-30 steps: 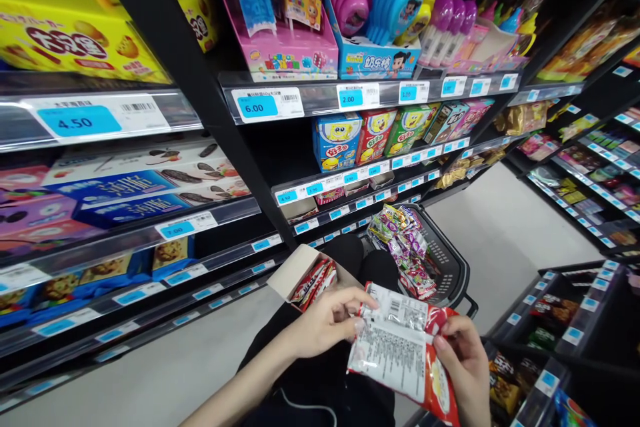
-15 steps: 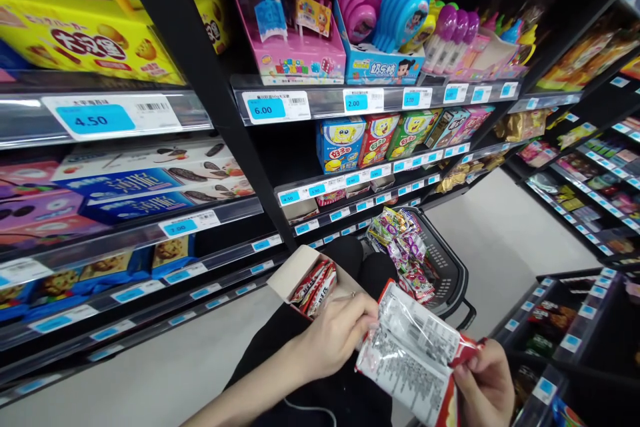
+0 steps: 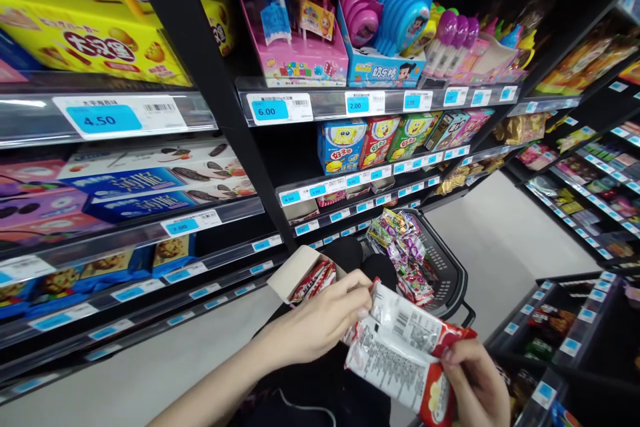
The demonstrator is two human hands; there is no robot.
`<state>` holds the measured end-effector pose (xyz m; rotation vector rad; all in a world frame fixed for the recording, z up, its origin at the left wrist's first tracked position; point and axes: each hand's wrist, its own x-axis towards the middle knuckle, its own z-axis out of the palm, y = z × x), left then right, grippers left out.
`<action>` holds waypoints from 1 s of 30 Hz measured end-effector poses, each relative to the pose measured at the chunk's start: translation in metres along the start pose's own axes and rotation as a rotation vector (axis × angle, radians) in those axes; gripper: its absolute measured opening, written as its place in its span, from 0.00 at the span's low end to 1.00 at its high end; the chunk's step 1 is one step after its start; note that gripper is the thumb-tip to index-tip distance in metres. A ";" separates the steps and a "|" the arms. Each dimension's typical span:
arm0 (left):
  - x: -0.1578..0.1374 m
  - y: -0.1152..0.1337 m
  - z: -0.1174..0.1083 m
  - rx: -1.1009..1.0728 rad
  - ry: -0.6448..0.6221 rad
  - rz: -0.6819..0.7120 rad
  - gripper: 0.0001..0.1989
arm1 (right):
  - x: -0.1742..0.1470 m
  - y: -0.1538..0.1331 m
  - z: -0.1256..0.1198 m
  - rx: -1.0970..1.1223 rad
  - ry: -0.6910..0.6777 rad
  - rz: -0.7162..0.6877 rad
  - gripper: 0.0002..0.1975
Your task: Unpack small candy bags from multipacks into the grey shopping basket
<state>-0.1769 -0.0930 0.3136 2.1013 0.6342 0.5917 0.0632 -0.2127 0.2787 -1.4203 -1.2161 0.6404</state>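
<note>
Between my two hands is a red and white snack packet (image 3: pixel 393 353), its printed back turned up towards me. My left hand (image 3: pixel 333 313) is closed on the packet's left end. The fingers of my right hand (image 3: pixel 475 377) pinch its right end, thumb on top. Just beyond my left wrist, an open cardboard box (image 3: pixel 295 273) rests by my lap, with several red and white packets (image 3: pixel 316 280) inside. My left hand covers part of that box.
A dark shopping basket (image 3: pixel 453 273) full of colourful wrapped sweets (image 3: pixel 400 247) stands on the floor ahead. Shelves with price labels (image 3: pixel 279 109) hold boxed snacks and toys on the left and front. A low rack (image 3: pixel 575 340) stands at the right.
Both hands and the packet have shifted slightly left. The packet's back now lies flatter, and my left hand hides more of the box.
</note>
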 end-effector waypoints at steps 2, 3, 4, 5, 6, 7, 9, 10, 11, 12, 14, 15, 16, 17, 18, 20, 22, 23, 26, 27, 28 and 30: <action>0.000 -0.004 0.014 -0.193 0.090 -0.107 0.11 | 0.003 0.006 -0.001 0.047 -0.029 -0.071 0.09; 0.000 -0.007 0.022 -0.320 0.138 -0.156 0.10 | 0.003 0.008 -0.001 0.063 -0.048 -0.085 0.08; 0.000 -0.010 0.029 -0.467 0.181 -0.200 0.09 | 0.004 0.009 -0.001 0.072 -0.057 -0.081 0.08; 0.000 -0.012 0.036 -0.624 0.215 -0.235 0.09 | 0.003 0.010 -0.001 0.073 -0.048 -0.063 0.08; 0.001 -0.014 0.041 -0.776 0.235 -0.252 0.11 | 0.002 0.011 -0.001 0.068 -0.026 -0.038 0.07; 0.001 -0.016 0.045 -0.909 0.245 -0.256 0.14 | 0.001 0.011 0.000 0.058 0.000 -0.013 0.06; 0.002 -0.019 0.049 -1.091 0.271 -0.239 0.19 | -0.001 0.010 0.003 0.038 0.045 0.040 0.07; 0.002 -0.020 0.049 -1.145 0.294 -0.226 0.20 | -0.002 0.008 0.005 0.032 0.068 0.076 0.08; 0.003 -0.020 0.048 -1.183 0.326 -0.216 0.21 | -0.003 0.006 0.008 0.034 0.090 0.118 0.08; 0.003 -0.019 0.048 -1.211 0.358 -0.218 0.20 | -0.004 0.004 0.010 0.050 0.095 0.162 0.09; 0.004 -0.018 0.047 -1.251 0.404 -0.257 0.19 | -0.004 -0.001 0.015 0.118 0.098 0.260 0.11; 0.004 -0.017 0.048 -1.263 0.427 -0.286 0.18 | -0.004 -0.004 0.017 0.171 0.093 0.308 0.11; 0.004 -0.017 0.048 -1.266 0.450 -0.314 0.17 | -0.003 -0.006 0.019 0.227 0.081 0.355 0.11; 0.004 -0.017 0.049 -1.259 0.470 -0.338 0.16 | -0.002 -0.007 0.020 0.275 0.076 0.402 0.11; 0.004 -0.018 0.050 -1.244 0.476 -0.354 0.15 | -0.001 -0.007 0.020 0.308 0.071 0.446 0.11; 0.002 -0.021 0.051 -1.195 0.436 -0.367 0.14 | 0.001 -0.005 0.018 0.325 0.044 0.502 0.12; -0.002 -0.025 0.049 -1.148 0.330 -0.352 0.16 | 0.002 0.002 0.012 0.312 -0.003 0.507 0.10; -0.004 -0.027 0.048 -1.124 0.272 -0.321 0.16 | 0.002 0.006 0.009 0.320 -0.031 0.499 0.10; -0.008 -0.029 0.041 -0.965 0.197 -0.193 0.13 | -0.003 0.018 0.003 0.419 -0.098 0.460 0.11; -0.009 -0.029 0.040 -0.866 0.217 -0.159 0.10 | -0.006 0.020 0.003 0.456 -0.115 0.432 0.13; -0.009 -0.029 0.038 -0.777 0.246 -0.127 0.09 | -0.009 0.022 0.004 0.450 -0.111 0.386 0.16; -0.008 -0.029 0.036 -0.573 0.353 -0.074 0.09 | -0.016 0.022 0.008 0.378 -0.069 0.255 0.25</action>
